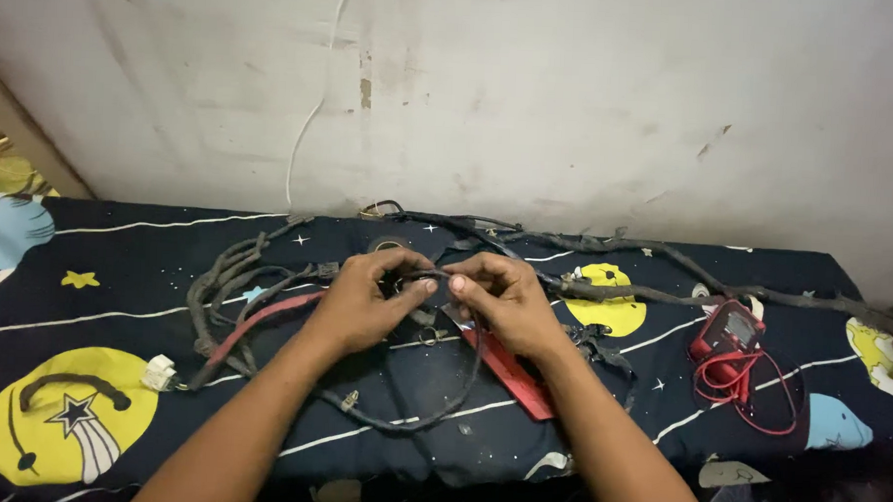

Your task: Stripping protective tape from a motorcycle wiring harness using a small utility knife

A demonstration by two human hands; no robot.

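My left hand (366, 303) and my right hand (499, 302) meet over the middle of the bed, both pinching a short stretch of a black taped wire harness (401, 418). The thumbs and forefingers of the two hands almost touch on the wire. The harness spreads across the sheet: a coiled bundle with a red cable (256, 319) lies left of my left hand, and long taped branches (663, 288) run to the right. A loop hangs below my wrists.
A dark blue space-print sheet (88, 308) covers the bed against a scuffed white wall (531, 96). A red multimeter (729, 330) with red leads lies at the right. A flat red strip (511, 377) sits under my right wrist. A white connector (158, 373) lies at the left.
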